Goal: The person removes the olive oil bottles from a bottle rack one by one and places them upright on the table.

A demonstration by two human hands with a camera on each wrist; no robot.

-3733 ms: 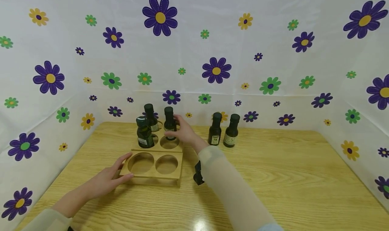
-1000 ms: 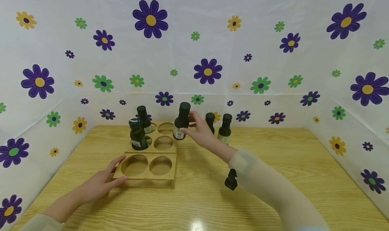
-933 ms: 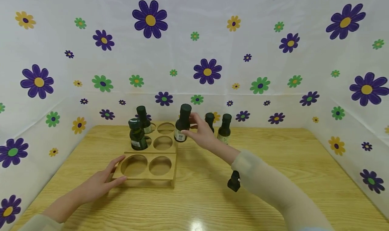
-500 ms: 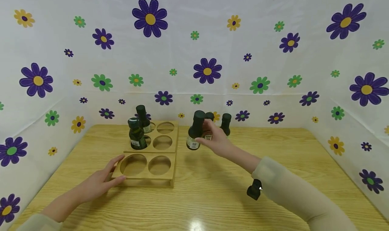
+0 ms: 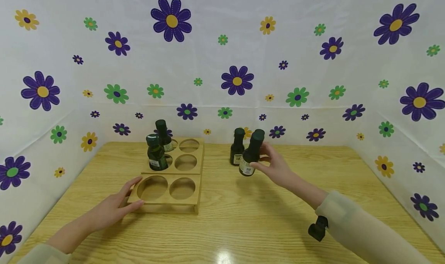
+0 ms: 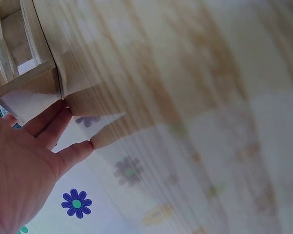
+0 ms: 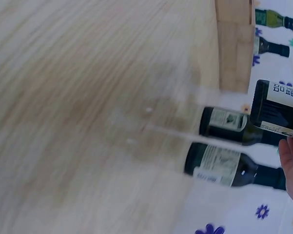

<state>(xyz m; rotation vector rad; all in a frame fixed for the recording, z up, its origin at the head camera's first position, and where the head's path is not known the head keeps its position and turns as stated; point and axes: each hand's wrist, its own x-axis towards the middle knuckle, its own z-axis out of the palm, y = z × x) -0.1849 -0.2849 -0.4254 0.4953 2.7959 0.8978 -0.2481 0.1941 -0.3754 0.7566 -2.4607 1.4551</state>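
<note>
My right hand (image 5: 278,169) grips a dark, green-capped bottle (image 5: 247,163) with a pale label, tilted and a little above the table. In the right wrist view this bottle (image 7: 278,105) hangs apart from two standing bottles. One standing bottle (image 5: 237,152) shows left of the held one; the other is mostly hidden behind it. My left hand (image 5: 111,210) rests at the near left corner of a two-tier wooden rack (image 5: 169,179) with round holes, fingers fairly straight. Two bottles stand in its left holes: a squat green one (image 5: 156,156) and a slim one (image 5: 163,136).
Under everything lies a wooden table (image 5: 222,225). A white cloth (image 5: 295,55) printed with flowers surrounds it at the back and sides. A black wrist camera (image 5: 319,229) hangs at the right sleeve.
My right hand has lifted the bottle from the rack's right back hole and carried it rightward, to in front of the standing pair. The left hand still rests at the rack.
</note>
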